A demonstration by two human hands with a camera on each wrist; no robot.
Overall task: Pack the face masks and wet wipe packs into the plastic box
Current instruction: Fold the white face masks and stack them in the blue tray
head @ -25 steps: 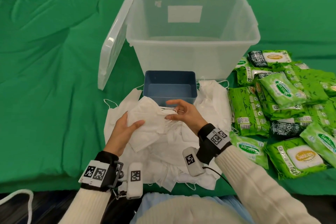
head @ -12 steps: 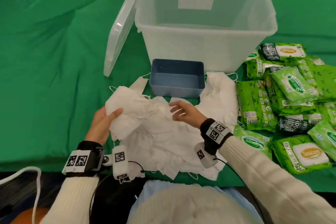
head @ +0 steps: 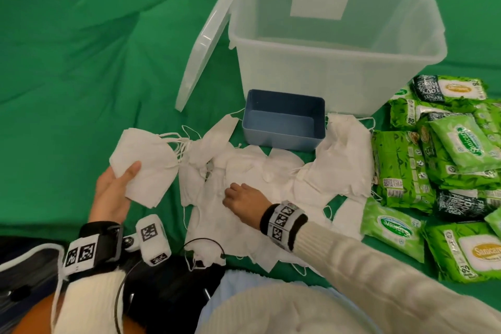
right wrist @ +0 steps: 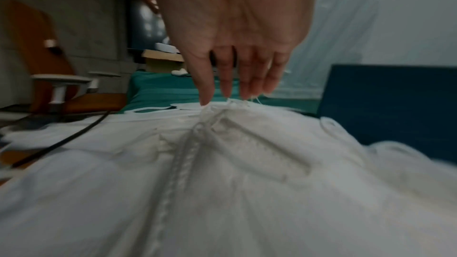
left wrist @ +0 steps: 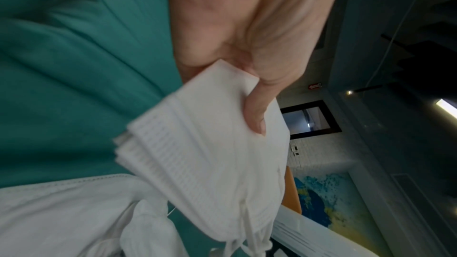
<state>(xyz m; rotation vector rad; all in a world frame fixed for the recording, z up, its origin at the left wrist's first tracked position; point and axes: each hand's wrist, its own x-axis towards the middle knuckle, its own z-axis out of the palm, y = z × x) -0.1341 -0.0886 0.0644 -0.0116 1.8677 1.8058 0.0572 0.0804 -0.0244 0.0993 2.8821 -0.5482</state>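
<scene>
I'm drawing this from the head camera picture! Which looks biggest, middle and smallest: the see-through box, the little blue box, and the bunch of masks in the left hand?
1. Clear plastic box
2. Blue box and held masks: look alike, unsure.

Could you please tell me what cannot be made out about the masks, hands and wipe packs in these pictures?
- Head view: the left hand holds a stack of masks; their count is unreadable, as layers overlap.
- Right wrist view: blur hides whether the right hand's fingers pinch a mask in the pile or only touch it.
- Head view: the wet wipe packs are cut off by the right edge.
- Head view: the plastic box floor is hazy behind its wall.
</scene>
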